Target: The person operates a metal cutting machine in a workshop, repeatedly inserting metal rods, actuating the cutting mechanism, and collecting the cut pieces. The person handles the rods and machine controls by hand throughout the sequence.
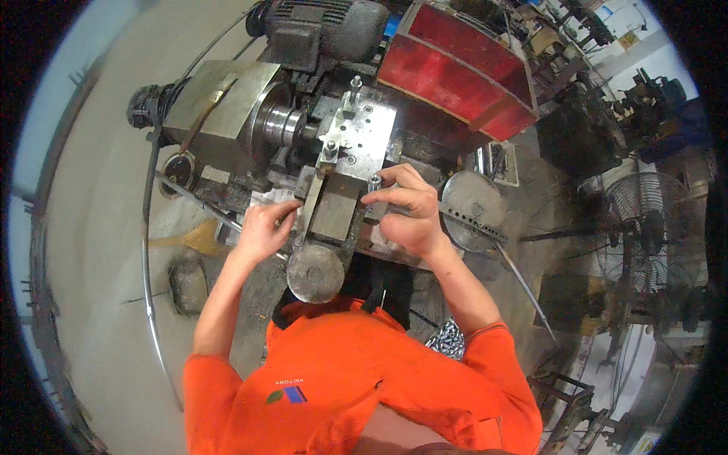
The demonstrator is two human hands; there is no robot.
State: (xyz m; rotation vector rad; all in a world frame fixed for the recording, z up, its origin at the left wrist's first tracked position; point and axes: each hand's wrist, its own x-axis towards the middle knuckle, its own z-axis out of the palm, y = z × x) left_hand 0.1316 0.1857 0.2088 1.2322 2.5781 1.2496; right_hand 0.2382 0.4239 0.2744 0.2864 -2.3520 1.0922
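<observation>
My right hand [413,216] is at the right side of the machine's slide, its fingers closed around a small shiny metal cylinder [374,183] that stands upright. My left hand [263,230] is at the slide's left side, thumb and fingertips pinched together; whatever is between them is too small to make out. Between both hands runs the grey metal slide [334,214], with a round disc [315,273] at its near end. Beyond it lies a bright steel plate [369,135] carrying bolts and a clamp. The round chuck [279,125] faces this plate from the left.
A dark motor [322,34] sits at the back, beside a red metal tray [447,72]. A round handwheel [474,208] and a long rod [525,290] are right of my right hand. Small shiny metal parts [447,339] are heaped low, by my right elbow. A fan [641,227] stands farther right.
</observation>
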